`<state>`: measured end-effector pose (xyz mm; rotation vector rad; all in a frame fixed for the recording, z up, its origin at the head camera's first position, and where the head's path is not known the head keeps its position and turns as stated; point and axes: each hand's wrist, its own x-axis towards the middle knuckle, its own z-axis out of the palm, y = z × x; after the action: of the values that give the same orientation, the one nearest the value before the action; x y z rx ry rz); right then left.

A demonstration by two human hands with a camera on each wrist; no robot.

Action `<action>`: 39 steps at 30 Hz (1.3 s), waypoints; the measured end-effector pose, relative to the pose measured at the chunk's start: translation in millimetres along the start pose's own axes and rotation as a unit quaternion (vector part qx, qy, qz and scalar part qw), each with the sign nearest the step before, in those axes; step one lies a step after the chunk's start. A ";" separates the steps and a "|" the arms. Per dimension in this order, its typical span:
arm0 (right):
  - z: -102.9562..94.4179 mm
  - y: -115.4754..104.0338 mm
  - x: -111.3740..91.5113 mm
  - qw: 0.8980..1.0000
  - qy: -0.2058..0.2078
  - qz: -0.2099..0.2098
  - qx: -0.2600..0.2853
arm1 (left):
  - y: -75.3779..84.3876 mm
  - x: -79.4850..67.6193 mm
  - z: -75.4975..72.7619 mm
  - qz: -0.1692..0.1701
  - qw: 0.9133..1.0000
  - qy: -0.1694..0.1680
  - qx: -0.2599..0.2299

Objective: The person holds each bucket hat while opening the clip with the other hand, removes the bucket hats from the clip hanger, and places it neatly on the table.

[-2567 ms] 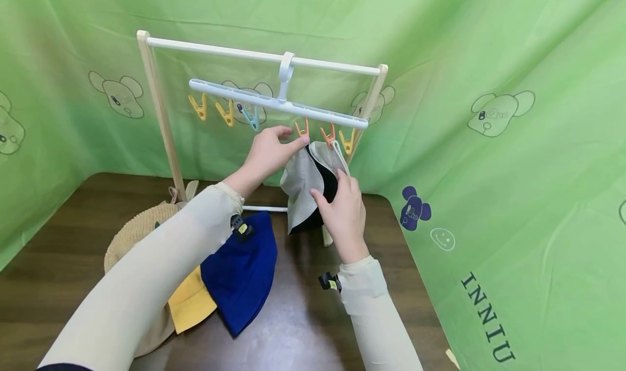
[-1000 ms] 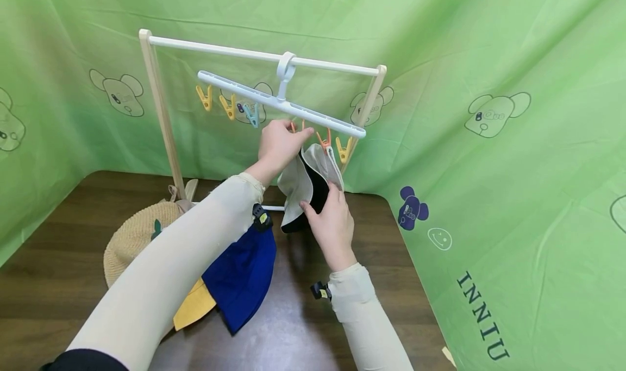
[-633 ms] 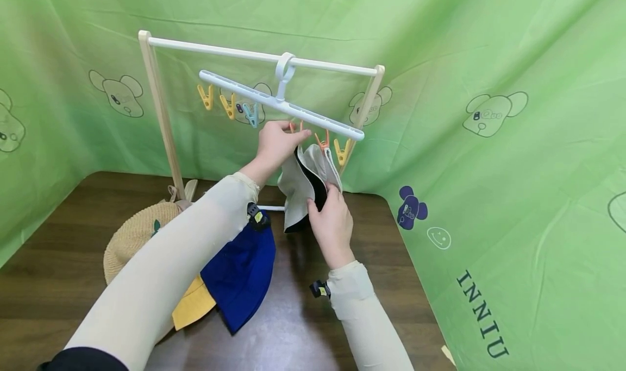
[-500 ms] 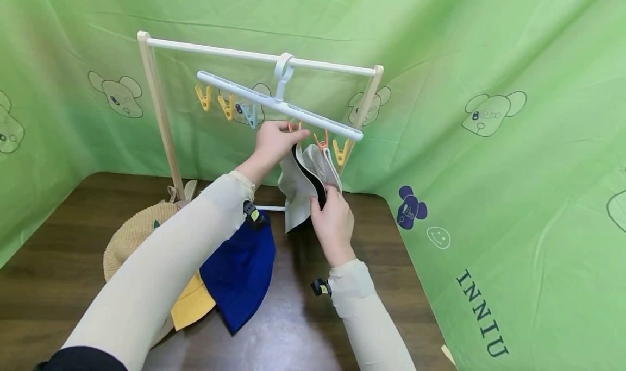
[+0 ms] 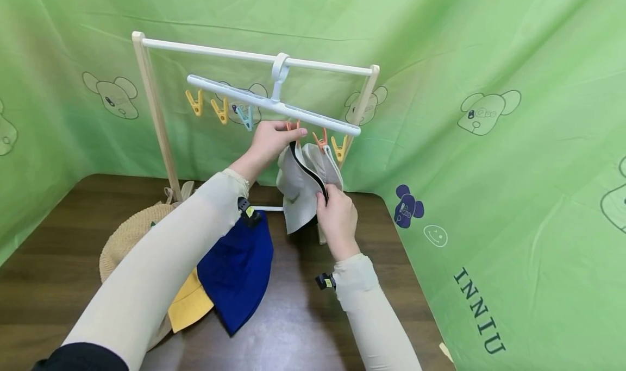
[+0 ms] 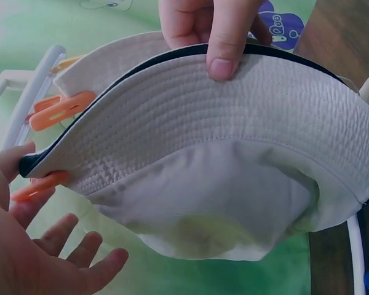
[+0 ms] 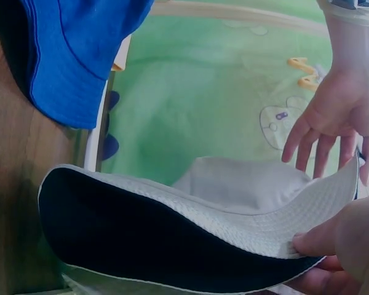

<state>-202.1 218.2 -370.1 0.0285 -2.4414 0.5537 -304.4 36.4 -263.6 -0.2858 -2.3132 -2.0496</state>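
Observation:
A pale grey bucket hat with a black lining hangs under the white hanger. With thumb and index finger my left hand pinches an orange clothespin at the brim's upper corner; its other fingers are spread, as the left wrist view shows. Lower down, my right hand pinches the brim, thumb on the stitched pale side and fingers on the dark side. A second orange clothespin grips another part of the brim to the right. In the right wrist view the black lining faces the camera.
The hanger hooks on a white rod between wooden posts. Yellow clothespins and a blue clothespin hang from it. A blue hat, a yellow hat and a straw hat lie on the wooden table.
My right hand has moved down along the brim and now pinches it, narrowing the dark opening. The hanger tipped further right, then partly levelled. My left hand stays by the orange clothespin.

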 end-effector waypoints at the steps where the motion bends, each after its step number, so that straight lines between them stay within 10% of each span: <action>1: -0.3 0.4 0.4 1.000 0.001 -0.003 0.000 | -0.1 0.2 0.0 -0.001 1.000 0.000 -0.001; 39: 0.6 18.9 7.3 0.997 0.056 -0.056 0.001 | 1.9 4.2 8.2 0.041 0.999 0.028 0.016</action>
<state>-211.2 236.0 -373.6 0.1298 -2.3155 0.4939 -307.5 45.2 -262.1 -0.3139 -2.2594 -1.9560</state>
